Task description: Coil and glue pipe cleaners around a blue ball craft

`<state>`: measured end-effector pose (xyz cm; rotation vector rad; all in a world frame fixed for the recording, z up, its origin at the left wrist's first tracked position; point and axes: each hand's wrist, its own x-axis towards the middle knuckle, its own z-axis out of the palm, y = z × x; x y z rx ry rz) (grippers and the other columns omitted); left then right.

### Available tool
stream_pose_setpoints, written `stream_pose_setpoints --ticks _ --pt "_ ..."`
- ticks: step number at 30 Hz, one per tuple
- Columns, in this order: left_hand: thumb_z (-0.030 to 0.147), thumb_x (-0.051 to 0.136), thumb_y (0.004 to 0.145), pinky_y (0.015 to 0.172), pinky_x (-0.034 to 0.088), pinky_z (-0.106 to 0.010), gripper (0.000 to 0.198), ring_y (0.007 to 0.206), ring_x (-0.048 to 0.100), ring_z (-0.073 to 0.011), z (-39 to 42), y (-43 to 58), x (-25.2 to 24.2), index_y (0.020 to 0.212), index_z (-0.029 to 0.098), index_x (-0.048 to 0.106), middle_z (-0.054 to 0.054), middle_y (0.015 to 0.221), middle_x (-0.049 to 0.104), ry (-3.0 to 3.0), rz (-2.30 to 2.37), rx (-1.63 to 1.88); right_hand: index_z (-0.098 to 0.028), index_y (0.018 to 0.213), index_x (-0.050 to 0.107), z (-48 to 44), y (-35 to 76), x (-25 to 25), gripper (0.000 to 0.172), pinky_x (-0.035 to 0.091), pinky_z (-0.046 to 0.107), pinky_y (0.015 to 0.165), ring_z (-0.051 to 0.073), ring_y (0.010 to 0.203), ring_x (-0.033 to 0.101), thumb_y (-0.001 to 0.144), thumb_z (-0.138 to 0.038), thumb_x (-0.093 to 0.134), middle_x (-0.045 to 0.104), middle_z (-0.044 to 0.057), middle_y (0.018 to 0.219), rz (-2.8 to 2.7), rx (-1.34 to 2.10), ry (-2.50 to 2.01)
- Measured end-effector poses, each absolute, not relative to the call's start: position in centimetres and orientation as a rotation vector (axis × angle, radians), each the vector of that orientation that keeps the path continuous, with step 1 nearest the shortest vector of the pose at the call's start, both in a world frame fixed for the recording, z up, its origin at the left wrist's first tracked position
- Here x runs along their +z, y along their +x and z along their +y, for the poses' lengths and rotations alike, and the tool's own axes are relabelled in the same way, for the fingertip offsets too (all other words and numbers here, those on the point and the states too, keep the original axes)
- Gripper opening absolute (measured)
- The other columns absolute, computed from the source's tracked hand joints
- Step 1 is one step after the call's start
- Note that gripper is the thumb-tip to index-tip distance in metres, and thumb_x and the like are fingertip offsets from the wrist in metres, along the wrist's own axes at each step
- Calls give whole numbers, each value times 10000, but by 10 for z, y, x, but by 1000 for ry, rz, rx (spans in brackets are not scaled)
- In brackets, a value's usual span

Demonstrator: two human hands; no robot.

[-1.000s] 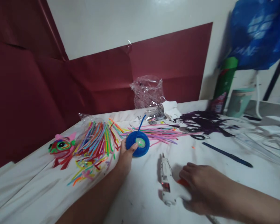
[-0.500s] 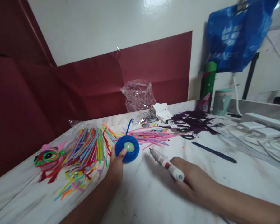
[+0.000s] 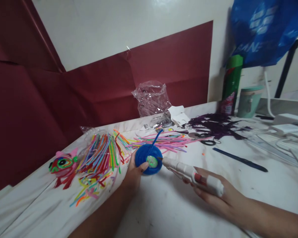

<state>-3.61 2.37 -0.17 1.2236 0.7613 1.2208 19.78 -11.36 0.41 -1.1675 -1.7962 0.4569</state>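
Observation:
A round blue coil of pipe cleaner (image 3: 142, 158) with a pale green centre is gripped at its lower left by my left hand (image 3: 136, 170), thumb on its face. One loose blue end sticks up from it. My right hand (image 3: 208, 188) is wrapped around a white glue gun (image 3: 188, 172). The gun's nozzle points left and is at the right edge of the coil; whether it touches I cannot tell. To the left stands a pink and red pipe cleaner figure (image 3: 63, 167) with green-ringed eyes.
Bundles of coloured pipe cleaners (image 3: 103, 153) and cut scraps (image 3: 90, 188) lie at left, with pink ones (image 3: 169, 142) behind. Dark purple strands (image 3: 213, 125), scissors (image 3: 208, 142) and a dark blue tool (image 3: 239, 159) lie right. A green can (image 3: 232, 82), cup (image 3: 249, 104) and white cables (image 3: 283, 142) stand beyond.
The glue gun's nozzle has come up to the coil's right edge, from a gap before. The coil has turned slightly, its loose end leaning more to the right. The whole view has shifted.

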Motion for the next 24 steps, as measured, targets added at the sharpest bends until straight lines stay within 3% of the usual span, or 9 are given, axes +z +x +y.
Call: stream_pose_setpoints --ticks 3,9,15,24 --pt "218 763 609 938 471 -394 719 1062 610 -269 25 -35 -6 1279 237 504 -83 1169 658 1260 708 1212 -211 985 622 -116 196 -1 204 561 324 758 228 813 654 840 -341 562 684 71 870 -1753 347 -1217" --pt "244 812 554 892 505 -387 790 1099 607 -305 15 -29 0 1285 248 512 -103 1225 642 1272 706 1200 -226 833 551 -116 192 13 17 552 255 679 166 664 630 839 -232 537 641 11 735 -1872 293 -1133" --pt "237 823 504 873 506 -398 826 1098 604 -321 10 -25 7 1266 230 504 -111 1191 646 1280 756 1196 -222 846 528 -116 192 13 30 517 232 614 152 642 592 861 -239 508 603 3 730 -1890 354 -1151" --pt "276 825 528 900 492 -411 810 1103 593 -333 8 -26 7 1274 231 513 -112 1198 645 1314 721 1204 -206 875 543 -115 192 15 79 508 257 638 161 678 568 888 -251 480 597 15 763 -1896 518 -1173"
